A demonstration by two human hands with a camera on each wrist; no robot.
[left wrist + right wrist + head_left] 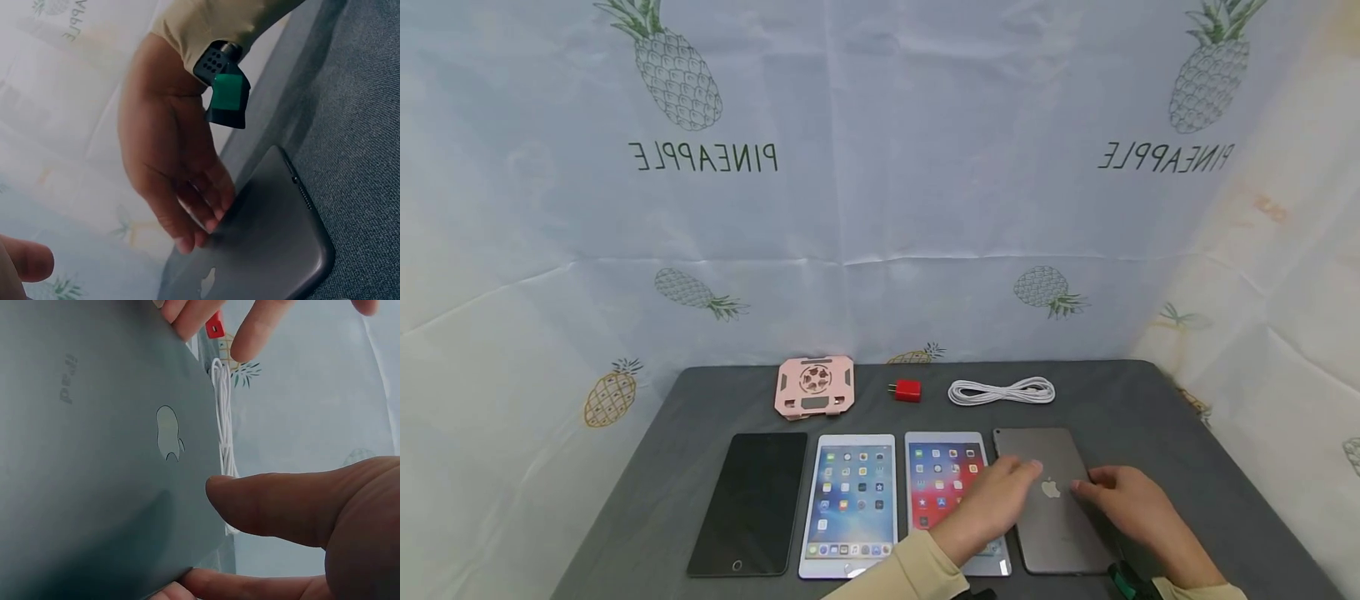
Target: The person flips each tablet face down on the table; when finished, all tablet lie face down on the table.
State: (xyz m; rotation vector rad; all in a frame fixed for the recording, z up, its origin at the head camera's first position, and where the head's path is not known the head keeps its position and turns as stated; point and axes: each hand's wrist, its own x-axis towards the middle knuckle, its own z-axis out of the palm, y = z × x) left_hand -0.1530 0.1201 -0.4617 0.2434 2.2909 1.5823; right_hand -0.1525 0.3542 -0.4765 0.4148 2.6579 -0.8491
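Both hands on the grey metal tablet [1051, 529], back up, the one nearest the right edge of the dark grey cloth-covered counter [632, 533]! Left hand [988, 504] at one long side, right hand [1135, 502] at the other; each grip loose, thumb apart from fingers, clamped on nothing, a stance that looks meant for squaring it to the row! Back along the far edge, a coiled white cable [1003, 392] and a small red plug [907, 390], probably parked out of the tablets' way
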